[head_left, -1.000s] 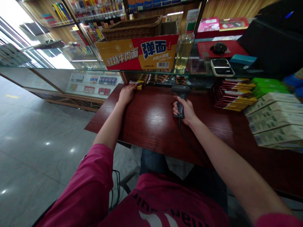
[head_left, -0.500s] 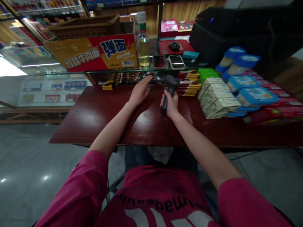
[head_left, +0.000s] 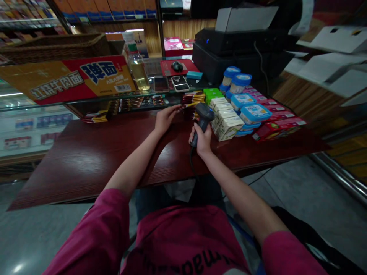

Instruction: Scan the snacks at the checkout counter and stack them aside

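Observation:
My right hand [head_left: 202, 138] is wrapped round the grip of a dark handheld barcode scanner [head_left: 204, 116], whose head points up and away over the desk. A cable trails down from the scanner's grip. To its left, my left hand [head_left: 164, 121] pinches the near end of a thin yellow and dark red packet [head_left: 189, 105]. Behind that packet, a stack of similar red and yellow packets [head_left: 191, 97] stands under the glass shelf; the packet and the scanner head partly cover it.
Cream cartons [head_left: 227, 123], blue-lidded tubs [head_left: 254, 113] and red boxes [head_left: 279, 128] crowd the desk [head_left: 114, 152] on the right. On the glass shelf are a noodle carton [head_left: 71, 80], a bottle [head_left: 139, 72], a phone [head_left: 180, 83] and a mouse [head_left: 177, 66]. Another packet pile [head_left: 96, 116] lies left.
The view has turned right. My left hand, empty before, now has a yellow and dark red packet in its fingers, near the scanner head. My right hand still grips the scanner.

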`<state>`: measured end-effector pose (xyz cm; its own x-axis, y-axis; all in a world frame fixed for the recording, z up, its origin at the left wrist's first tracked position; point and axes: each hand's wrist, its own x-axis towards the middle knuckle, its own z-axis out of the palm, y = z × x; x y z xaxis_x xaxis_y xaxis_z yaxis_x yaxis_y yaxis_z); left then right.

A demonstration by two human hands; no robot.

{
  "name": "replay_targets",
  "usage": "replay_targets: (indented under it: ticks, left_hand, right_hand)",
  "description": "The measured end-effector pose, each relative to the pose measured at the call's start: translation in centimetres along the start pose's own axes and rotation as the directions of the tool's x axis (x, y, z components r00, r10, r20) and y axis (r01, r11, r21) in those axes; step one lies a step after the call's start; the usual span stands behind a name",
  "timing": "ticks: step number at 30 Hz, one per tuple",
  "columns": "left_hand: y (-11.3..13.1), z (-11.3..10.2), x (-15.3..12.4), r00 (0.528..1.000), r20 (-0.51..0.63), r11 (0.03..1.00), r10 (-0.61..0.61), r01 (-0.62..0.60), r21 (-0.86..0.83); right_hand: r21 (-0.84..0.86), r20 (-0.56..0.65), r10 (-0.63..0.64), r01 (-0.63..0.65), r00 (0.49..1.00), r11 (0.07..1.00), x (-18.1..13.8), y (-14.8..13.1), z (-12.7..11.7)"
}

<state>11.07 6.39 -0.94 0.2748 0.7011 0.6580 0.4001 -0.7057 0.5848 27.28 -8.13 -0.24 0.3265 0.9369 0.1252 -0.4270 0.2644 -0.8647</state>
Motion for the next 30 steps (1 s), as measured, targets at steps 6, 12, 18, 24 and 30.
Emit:
replay_targets:
  ticks: [6, 12, 18, 24, 30]
  left_hand:
    - [-3.6, -8.0, -2.2, 0.889, -0.212, 0.912, -0.406, 0.379, -0.159]
    - [-5.7, -12.2, -5.7, 0.819, -0.228, 0.845, -0.527, 0.533, -0.037]
    - [-5.8, -12.1, -6.1, 0.803, -0.242, 0.833, -0.545, 0.552, -0.047]
    - [-5.0, -12.1, -6.0, 0.801, -0.225, 0.830, -0.554, 0.551, -0.083]
    - [-5.3, -11.8, -6.3, 0.813, -0.206, 0.838, -0.544, 0.538, -0.093]
  right_hand:
    - [-0.112, 0.415, 0.274, -0.250, 0.868, 0.962, 2.1, 1.5, 3.9]
    - [-0.168, 0.460, 0.391, -0.354, 0.797, 0.920, 1.1, 4.1, 8.2]
    - [-0.190, 0.491, 0.444, -0.405, 0.750, 0.894, -0.2, 4.4, 8.3]
    - [-0.191, 0.473, 0.437, -0.396, 0.765, 0.898, -0.3, 4.1, 8.5]
    - [-0.183, 0.478, 0.420, -0.381, 0.771, 0.906, -0.6, 3.7, 8.6]
